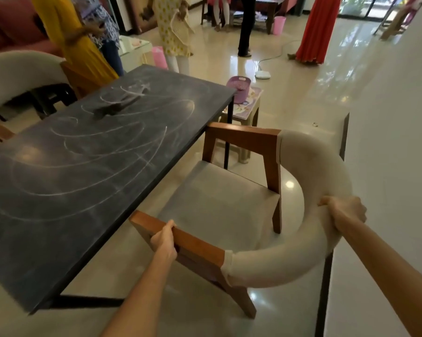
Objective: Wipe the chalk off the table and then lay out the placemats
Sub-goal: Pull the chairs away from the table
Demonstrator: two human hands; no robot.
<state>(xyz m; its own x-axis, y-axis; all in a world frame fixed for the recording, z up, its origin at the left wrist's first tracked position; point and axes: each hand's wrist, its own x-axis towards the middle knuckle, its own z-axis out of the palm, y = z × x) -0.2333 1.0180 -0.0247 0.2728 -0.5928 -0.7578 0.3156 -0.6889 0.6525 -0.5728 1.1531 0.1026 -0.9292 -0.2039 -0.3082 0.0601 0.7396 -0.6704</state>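
A dark table (66, 198) fills the left side, its top covered in white chalk arcs and scribbles (103, 164). A dark grey cloth (115, 105) lies crumpled on the far part of the top. Beside the table's right edge stands a wooden chair (219, 205) with a grey seat and a padded cream backrest. My left hand (165, 242) grips the chair's near wooden armrest. My right hand (346, 211) grips the curved cream backrest. No placemats can be picked out for certain.
A small plastic stool (247, 110) bearing a purple basket (239, 90) stands past the table's far right corner. Another cream chair (15, 76) sits at the far left. Several people stand beyond the table. A white wall (394, 142) runs close on the right.
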